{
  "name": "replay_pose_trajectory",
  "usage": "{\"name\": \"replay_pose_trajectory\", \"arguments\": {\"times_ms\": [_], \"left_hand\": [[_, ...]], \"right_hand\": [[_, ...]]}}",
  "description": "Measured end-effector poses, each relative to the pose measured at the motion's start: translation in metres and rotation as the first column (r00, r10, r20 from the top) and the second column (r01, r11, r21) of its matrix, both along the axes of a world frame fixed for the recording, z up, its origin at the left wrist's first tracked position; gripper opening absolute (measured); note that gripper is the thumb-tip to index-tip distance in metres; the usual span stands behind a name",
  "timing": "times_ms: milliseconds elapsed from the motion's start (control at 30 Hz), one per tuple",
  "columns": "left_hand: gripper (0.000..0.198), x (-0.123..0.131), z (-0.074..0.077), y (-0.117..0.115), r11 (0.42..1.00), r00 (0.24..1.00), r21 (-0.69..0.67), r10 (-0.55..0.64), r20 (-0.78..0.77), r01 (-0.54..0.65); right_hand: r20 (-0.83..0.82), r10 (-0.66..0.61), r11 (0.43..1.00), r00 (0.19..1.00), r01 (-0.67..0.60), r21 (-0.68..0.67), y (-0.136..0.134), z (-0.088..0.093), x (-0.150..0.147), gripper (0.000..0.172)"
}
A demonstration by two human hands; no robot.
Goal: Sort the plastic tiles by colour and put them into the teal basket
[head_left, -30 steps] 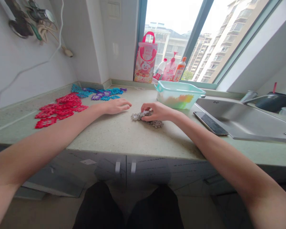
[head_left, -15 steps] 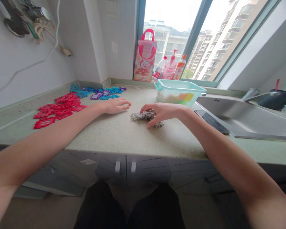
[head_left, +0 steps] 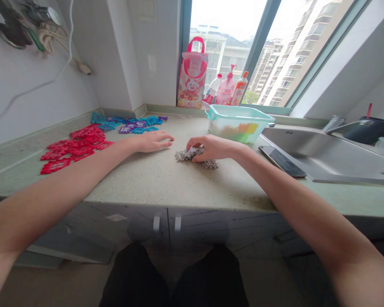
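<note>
Two hands on tabletop (head_left: pixel 166 179): right hand (head_left: pixel 211 148) clamped on grey pieces (head_left: pixel 184 155), left hand (head_left: pixel 153 141) spread flat nearby.

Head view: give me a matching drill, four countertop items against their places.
1 red plastic lattice tiles
2 grey plastic lattice tiles
3 mint-green plastic tub
4 black flat phone

a at the steel sink edge
b under the right hand
c far left of the countertop
d just beyond the right hand

Pairs: 1-c; 2-b; 3-d; 4-a
</note>
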State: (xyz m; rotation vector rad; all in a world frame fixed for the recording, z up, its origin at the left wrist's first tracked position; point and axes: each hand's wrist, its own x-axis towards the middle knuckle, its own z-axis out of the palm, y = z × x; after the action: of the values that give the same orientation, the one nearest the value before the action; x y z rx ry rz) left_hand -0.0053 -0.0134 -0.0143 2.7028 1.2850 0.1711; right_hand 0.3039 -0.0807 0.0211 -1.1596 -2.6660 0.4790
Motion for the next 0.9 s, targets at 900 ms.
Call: {"name": "replay_pose_trajectory", "arguments": {"times_ms": [900], "left_hand": [[0.082, -0.0001, 0.0026, -0.0006, 1.000, 1.000, -0.009, 0.009, -0.018, -0.010]], "right_hand": [[-0.055, 0.056, 0.983, 0.997, -0.046, 0.176, 0.0024, -0.0023, 0.0003, 0.041]]}}
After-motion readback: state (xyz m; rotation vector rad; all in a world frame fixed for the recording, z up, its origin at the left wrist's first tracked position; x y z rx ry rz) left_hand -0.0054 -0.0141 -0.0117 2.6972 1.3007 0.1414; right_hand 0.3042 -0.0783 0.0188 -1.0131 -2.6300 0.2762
